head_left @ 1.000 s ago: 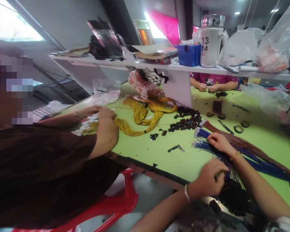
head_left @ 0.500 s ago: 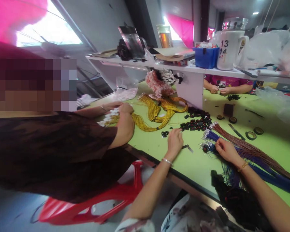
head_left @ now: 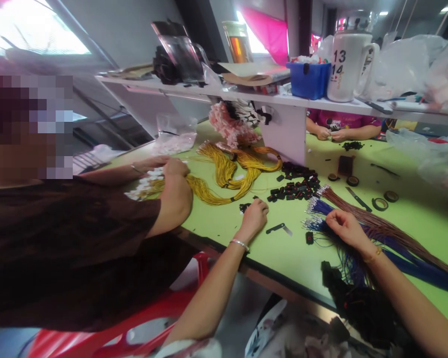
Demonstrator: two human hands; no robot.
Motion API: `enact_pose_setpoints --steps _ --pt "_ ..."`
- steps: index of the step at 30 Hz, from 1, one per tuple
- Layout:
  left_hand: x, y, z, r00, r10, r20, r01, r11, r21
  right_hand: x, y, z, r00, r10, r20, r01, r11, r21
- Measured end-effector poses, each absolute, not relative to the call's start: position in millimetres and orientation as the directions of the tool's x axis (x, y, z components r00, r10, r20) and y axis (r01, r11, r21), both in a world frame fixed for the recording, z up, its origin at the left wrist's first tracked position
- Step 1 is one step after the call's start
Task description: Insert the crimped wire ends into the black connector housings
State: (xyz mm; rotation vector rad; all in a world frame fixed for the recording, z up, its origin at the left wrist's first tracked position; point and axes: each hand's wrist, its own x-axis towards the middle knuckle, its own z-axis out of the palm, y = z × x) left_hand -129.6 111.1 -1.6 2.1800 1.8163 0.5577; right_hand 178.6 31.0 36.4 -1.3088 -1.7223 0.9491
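My left hand (head_left: 254, 218) rests low over the table with its fingers curled together, beside a few small black-and-white pieces (head_left: 243, 207) and just short of a heap of black connectors (head_left: 296, 188). Whatever its fingertips hold is hidden. My right hand (head_left: 346, 228) is closed in a pinch above the bundle of blue wires (head_left: 386, 243), near their silvery ends; I cannot make out what sits between the fingers. A single black connector (head_left: 309, 238) lies just left of it, with thin wires running from it. An angled, dark-handled blade (head_left: 278, 228) lies between my hands.
A co-worker's arm (head_left: 175, 199) at left reaches over white-ended yellow wires (head_left: 209, 191). Brown wires (head_left: 377, 219), a knife (head_left: 358, 199) and tape rolls (head_left: 380, 204) lie to the right. Black pieces (head_left: 369, 308) pile near my lap. A shelf (head_left: 261, 97) crosses behind.
The view has swung a little to the right. My left hand has drawn slightly left, away from the connector heap. The single connector by my right hand sits a little nearer to me.
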Motion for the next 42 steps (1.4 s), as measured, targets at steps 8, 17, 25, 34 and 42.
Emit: enact_pose_setpoints --steps 8,17,25,34,42 --pt "-145 108 5 0.149 0.989 -0.001 0.93 -0.14 0.34 172 32 44 -0.215 0.97 0.112 0.403 0.192 -0.895" --pt "-120 83 18 -0.021 0.996 0.09 0.739 -0.045 0.672 166 24 42 -0.174 0.971 0.166 0.4 0.224 -0.889" --pt "-22 49 24 0.385 0.884 -0.265 -0.433 0.427 0.794 162 21 33 -0.159 0.975 0.158 0.416 0.211 -0.885" --pt "-7 45 16 0.486 0.826 -0.287 -0.537 0.541 0.647 159 17 31 -0.144 0.971 0.193 0.444 0.237 -0.864" --pt "-5 47 16 0.463 0.841 -0.281 -0.498 0.509 0.703 159 20 28 -0.144 0.965 0.221 0.492 0.264 -0.83"
